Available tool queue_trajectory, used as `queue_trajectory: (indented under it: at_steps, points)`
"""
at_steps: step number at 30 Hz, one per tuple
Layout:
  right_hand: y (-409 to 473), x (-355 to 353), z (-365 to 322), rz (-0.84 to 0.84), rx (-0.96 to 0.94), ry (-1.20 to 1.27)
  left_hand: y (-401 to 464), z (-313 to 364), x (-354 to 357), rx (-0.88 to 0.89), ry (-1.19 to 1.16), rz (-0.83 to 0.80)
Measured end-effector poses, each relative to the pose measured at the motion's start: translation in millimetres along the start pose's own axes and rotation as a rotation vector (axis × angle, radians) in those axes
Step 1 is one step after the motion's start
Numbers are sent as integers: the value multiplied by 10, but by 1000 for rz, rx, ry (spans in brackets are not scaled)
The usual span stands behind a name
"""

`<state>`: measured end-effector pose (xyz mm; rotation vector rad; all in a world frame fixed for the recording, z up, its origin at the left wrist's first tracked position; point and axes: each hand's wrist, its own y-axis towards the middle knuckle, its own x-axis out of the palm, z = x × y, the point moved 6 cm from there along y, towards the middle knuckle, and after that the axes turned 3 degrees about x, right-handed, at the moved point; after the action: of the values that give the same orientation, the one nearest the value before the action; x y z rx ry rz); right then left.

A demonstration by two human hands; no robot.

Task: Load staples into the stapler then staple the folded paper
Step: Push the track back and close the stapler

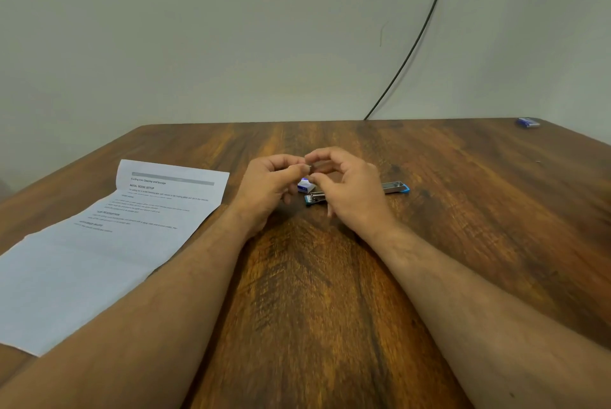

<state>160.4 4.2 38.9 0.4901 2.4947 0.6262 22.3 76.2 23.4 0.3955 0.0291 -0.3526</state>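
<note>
Both forearms reached in over a dark, streaky wooden tabletop (463,210), and the two hands met above its middle, fingertips drawn together around something small and dark. The left hand (269,190) was curled, thumb and forefinger pinched on that small piece; the right hand (347,187) faced it with its own thumb and forefinger closed on the same spot, the other fingers bent loosely downward. The piece was too small and blurred to name with certainty, though it looked like a short strip of staples (309,169). Just behind and below the hands the stapler (395,187) lay on the wood, opened out flat: a silvery metal channel with a bright blue end showed to the right of the right hand, and another blue-tipped metal part showed between the two wrists, the middle hidden by the right hand. A little white and blue box (305,186) sat on the tabletop just beside the stapler's near end, partly covered by the fingers. Well apart, to the left, the paper (109,243) lay flat, a white printed sheet with headings and lines of text on its upper part and visible fold creases across it, one corner under the left forearm. A second small blue box (528,122) rested near the far right corner, and a black cable (420,41) ran down the pale wall behind
</note>
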Motion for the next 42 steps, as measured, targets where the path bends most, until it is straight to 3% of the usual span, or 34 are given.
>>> queue_trajectory:
  at_steps: [6,12,19,33,35,38,42]
  points:
    - [21,-10,-36,29,-79,-108,38,-103,-12,-68,-104,-107]
    - [60,-32,12,48,-45,-126,50,-131,11,-91,-95,-88]
    - [84,-56,66,-42,-41,-188,66,-148,6,-87,-45,-80]
    - [91,-57,32,-46,-19,-111,91,-154,-3,-86,-39,-108]
    - [111,-90,30,-29,-28,-167,93,-151,8,-68,17,-91]
    - [129,-159,49,-8,-44,-351,75,-83,29,70,315,-35]
    - [141,-207,119,-88,2,-524,23,-11,178,167,675,-115]
